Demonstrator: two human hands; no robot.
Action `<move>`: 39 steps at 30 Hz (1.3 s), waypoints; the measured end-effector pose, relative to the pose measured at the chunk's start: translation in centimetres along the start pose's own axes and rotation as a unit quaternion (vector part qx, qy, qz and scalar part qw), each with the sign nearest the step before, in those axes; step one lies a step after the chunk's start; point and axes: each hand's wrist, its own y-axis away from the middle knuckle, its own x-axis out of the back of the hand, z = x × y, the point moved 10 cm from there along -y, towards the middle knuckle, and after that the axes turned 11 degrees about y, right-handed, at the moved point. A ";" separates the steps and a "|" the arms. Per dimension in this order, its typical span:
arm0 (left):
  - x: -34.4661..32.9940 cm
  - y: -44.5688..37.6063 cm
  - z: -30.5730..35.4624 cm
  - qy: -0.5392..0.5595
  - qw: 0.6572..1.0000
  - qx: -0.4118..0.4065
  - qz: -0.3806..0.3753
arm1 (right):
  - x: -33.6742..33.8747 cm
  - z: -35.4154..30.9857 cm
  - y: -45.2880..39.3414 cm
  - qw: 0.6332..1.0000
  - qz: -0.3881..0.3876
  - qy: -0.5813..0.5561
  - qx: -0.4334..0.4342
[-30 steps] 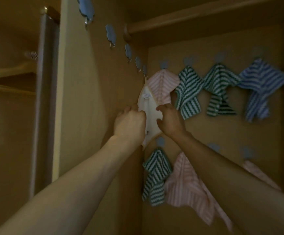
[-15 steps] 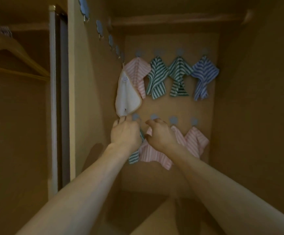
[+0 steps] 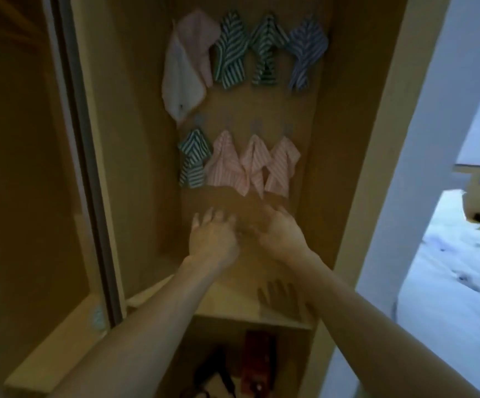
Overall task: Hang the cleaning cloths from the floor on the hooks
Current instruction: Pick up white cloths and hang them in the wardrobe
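Cloths [image 3: 227, 168] hang limp on the hooks [image 3: 257, 125] in two rows above my left hand [image 3: 212, 239] and right hand [image 3: 279, 234], both loosely spread and empty; light, soft, floppy stuff, I judge, best pinched at a corner.

Soft striped woven cloths [image 3: 230, 50], plain white cloth [image 3: 180, 81] perhaps terry, matt smooth wooden cupboard panel [image 3: 135, 110]

A home: wooden closet [image 3: 348, 139], hung cleaning cloths [image 3: 230, 50], bed [image 3: 448, 268] beside.
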 end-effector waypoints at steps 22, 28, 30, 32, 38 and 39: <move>-12.2 25.8 12.3 0.147 0.963 -0.096 -0.206 | -3.7 11.9 36.6 0.940 -0.054 -0.056 -0.332; -16.2 33.9 16.1 0.166 0.931 -0.165 -0.279 | -3.5 11.6 47.2 0.909 -0.049 -0.058 -0.410; -17.0 36.6 18.1 0.178 0.918 -0.192 -0.298 | -2.6 11.8 50.8 0.894 -0.033 -0.056 -0.443; -17.5 39.2 20.3 0.190 0.905 -0.210 -0.317 | -1.4 12.2 54.2 0.882 -0.009 -0.045 -0.469; -17.8 45.6 27.6 0.187 0.875 -0.289 -0.341 | 1.4 15.0 62.3 0.852 0.032 -0.032 -0.522; -17.9 46.7 28.9 0.186 0.870 -0.299 -0.346 | 1.8 15.8 63.8 0.845 0.036 -0.032 -0.533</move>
